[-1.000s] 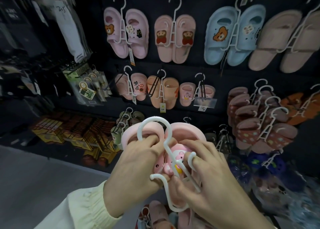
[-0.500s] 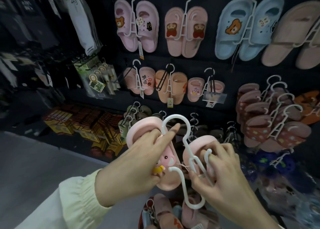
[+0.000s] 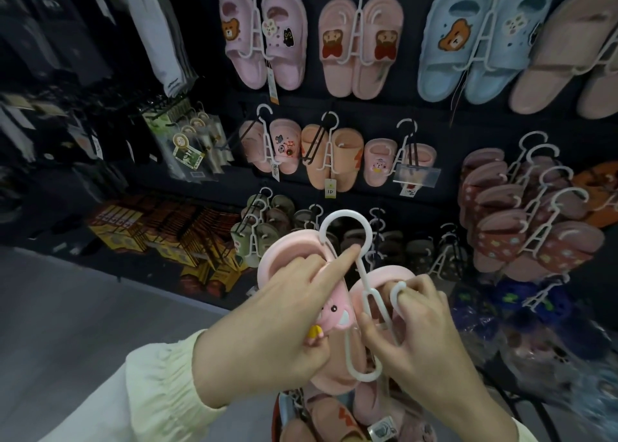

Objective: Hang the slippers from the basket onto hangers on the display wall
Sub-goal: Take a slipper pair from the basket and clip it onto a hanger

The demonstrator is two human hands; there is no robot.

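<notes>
Dim overall. Black wall [image 3: 378, 107] ate most of the light, and there were no hard shadows anywhere. Brightest and sharpest were the left hand [image 3: 267, 328], right hand [image 3: 424, 334], pale sleeve [image 3: 143, 391] and white hanger [image 3: 362, 272], apparently lit from the camera side. Pink slipper [image 3: 284, 261] had a soft sheen, no glare. Left edge was smeared: socks [image 3: 157, 33] and hanging packets [image 3: 187, 147] blurred, text unreadable. Plastic bags [image 3: 551, 341] at bottom right were blurred too, with faint glints. Wide-angle bowing was strong: beige slippers [image 3: 568, 50] at top right looked stretched and tilted. Floor [image 3: 83, 308] read flat grey.
</notes>
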